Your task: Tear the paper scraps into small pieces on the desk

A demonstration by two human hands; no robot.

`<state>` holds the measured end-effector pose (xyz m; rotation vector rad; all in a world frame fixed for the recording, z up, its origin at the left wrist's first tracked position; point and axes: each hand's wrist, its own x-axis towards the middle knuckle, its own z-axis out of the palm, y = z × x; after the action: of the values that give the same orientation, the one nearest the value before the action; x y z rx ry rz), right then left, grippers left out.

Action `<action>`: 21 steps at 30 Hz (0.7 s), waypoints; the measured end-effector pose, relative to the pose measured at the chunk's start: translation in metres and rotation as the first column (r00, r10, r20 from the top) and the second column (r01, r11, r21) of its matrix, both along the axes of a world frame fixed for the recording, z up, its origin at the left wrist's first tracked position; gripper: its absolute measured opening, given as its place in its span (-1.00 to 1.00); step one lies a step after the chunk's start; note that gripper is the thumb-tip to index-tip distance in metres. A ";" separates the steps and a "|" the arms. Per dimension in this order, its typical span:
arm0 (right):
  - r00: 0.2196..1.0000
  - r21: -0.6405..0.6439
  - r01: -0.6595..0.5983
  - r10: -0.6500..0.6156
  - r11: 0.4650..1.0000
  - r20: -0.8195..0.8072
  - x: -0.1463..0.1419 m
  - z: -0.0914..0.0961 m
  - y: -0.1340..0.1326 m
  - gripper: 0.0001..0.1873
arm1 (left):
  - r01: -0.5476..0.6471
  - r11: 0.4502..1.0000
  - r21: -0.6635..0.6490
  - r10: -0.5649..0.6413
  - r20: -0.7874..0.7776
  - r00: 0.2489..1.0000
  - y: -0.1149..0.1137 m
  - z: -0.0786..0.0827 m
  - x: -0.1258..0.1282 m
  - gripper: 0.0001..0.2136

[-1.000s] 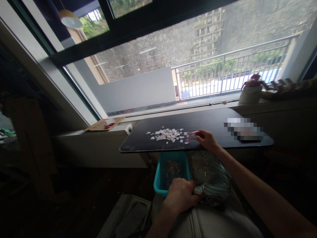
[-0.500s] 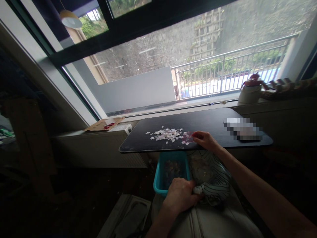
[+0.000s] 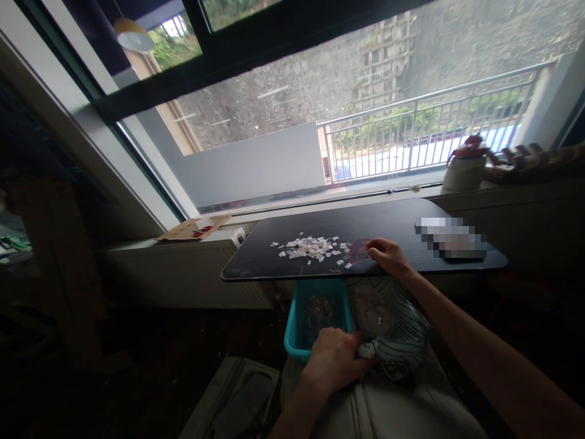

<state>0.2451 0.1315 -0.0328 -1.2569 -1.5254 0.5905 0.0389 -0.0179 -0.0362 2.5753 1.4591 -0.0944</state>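
Observation:
On the dark table (image 3: 265,238) lies a loose heap of small white paper pieces (image 3: 313,247). My right hand (image 3: 388,256) is closed in a pinch on a thin, see-through red protractor (image 3: 359,252), its rounded side toward the heap. Below the table edge, a turquoise bin (image 3: 290,332) holds a jumble of small bits I cannot make out. My left hand (image 3: 333,360) is closed over the bin's near corner and the gathered edge of a wavy-lined patterned bag (image 3: 402,350); its fingertips are partly hidden. Pale contents show inside the bag.
A blurred-out object (image 3: 450,238) lies at the table's right. Beyond the table are the window sill with a white jug (image 3: 465,171) and a radiator (image 3: 183,268) bearing brown cardboard (image 3: 183,230) with something red on it. A pale box-like object (image 3: 237,396) stands low at left.
My right hand has moved slightly right with the protractor, away from the heap; a few paper pieces show where it was. My left hand keeps its place.

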 end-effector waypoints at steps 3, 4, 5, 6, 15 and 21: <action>0.999 -0.019 -0.037 0.037 0.999 0.001 0.001 0.002 -0.003 -0.81 | 0.004 1.000 -0.004 -0.004 -0.008 1.000 0.000 0.001 0.000 -0.58; 0.999 -0.025 -0.051 0.051 0.998 0.002 0.001 0.003 -0.004 -0.81 | 0.008 1.000 -0.005 -0.008 -0.010 1.000 0.000 0.001 0.000 -0.58; 0.998 -0.030 -0.062 0.063 0.998 0.001 0.000 0.004 -0.004 -0.81 | 0.011 1.000 -0.004 -0.011 -0.012 1.000 0.000 0.002 0.001 -0.58; 0.998 -0.031 -0.070 0.070 0.997 0.000 0.000 0.004 -0.005 -0.81 | 0.014 1.000 -0.004 -0.014 -0.016 1.000 0.000 0.002 0.001 -0.58; 0.995 -0.031 -0.101 0.101 0.994 0.007 -0.002 0.009 -0.007 -0.79 | -0.001 1.000 -0.008 0.000 -0.040 0.999 0.000 0.005 0.002 -0.59; 0.992 -0.047 -0.130 0.130 0.990 0.004 0.000 0.011 -0.010 -0.81 | 0.009 1.000 -0.022 -0.010 -0.030 1.000 0.000 0.003 0.001 -0.58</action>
<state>0.2450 0.1214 -0.0220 -1.2018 -1.6163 0.7097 0.0402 -0.0176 -0.0335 2.5741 1.4483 -0.1504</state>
